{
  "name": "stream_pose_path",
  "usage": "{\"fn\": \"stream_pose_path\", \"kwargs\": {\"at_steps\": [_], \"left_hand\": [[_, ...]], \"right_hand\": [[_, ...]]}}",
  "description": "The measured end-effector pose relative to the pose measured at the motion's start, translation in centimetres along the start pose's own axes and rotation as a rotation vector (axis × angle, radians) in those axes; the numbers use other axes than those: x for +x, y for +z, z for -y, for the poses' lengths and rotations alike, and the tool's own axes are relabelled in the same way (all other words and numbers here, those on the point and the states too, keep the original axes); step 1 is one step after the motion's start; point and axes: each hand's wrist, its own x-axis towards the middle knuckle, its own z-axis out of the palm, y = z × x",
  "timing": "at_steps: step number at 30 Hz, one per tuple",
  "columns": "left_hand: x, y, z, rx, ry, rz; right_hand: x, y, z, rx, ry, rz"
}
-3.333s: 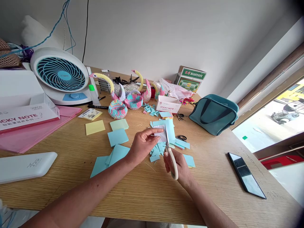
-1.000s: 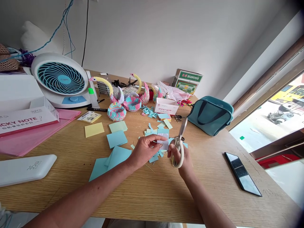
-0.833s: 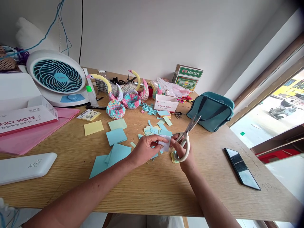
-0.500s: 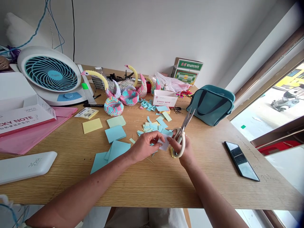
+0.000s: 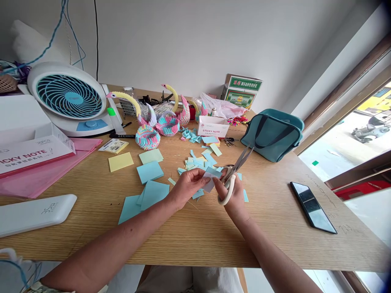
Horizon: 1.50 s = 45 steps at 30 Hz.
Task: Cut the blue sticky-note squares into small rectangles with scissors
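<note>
Between both hands is a small folded paper, pale on its lower part and blue along the top. My left hand pinches its left side. My right hand touches its right side with the thumb and has scissors hooked on the fingers, their blades slightly apart and pointing up to the right. Just beyond the hands lies a pile of cut blue and pale green paper pieces. Larger blue sheets rest left of my left hand.
Folded-paper swans, a sticky note box and a green printed box stand toward the back. A fan, an open box and a power bank are left. A teal bag and a phone are right.
The paper between my hands has turned and shows more of its blue side. My right hand and the scissors have tilted and moved slightly left. The view has shifted a little.
</note>
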Motion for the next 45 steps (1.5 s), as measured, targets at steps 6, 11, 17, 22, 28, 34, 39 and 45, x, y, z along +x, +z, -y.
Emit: {"fn": "stream_pose_path", "kwargs": {"at_steps": [6, 11, 17, 22, 28, 34, 39, 45], "left_hand": [[0.2, 0.0, 0.7, -0.056, -0.039, -0.04], [0.1, 0.3, 0.8, -0.033, -0.03, -0.067], [0.4, -1.0, -0.9, 0.081, -0.022, -0.049], [1.2, -3.4, -3.2, 0.109, 0.005, -0.047], [1.3, -4.2, -4.0, 0.104, -0.048, -0.066], [1.2, -4.3, -4.2, 0.167, -0.077, -0.037], [1.2, -4.4, -3.9, 0.21, -0.079, -0.011], [1.2, -4.4, -3.6, 0.206, -0.092, -0.002]], "right_hand": [[-0.3, 0.3, -0.4, 0.016, 0.015, 0.013], [-0.5, 0.6, -0.3, 0.019, 0.041, 0.011], [-0.2, -0.3, 0.3, 0.083, 0.107, 0.171], [0.4, -2.7, -0.4, 0.01, 0.16, 0.528], [0.8, -3.9, -0.9, 0.011, 0.18, 0.815], [0.6, -3.6, -0.2, 0.03, 0.212, 0.881], [0.6, -3.6, -0.5, 0.039, 0.266, 0.912], [0.4, -3.5, -0.1, 0.08, 0.31, 0.902]]}}
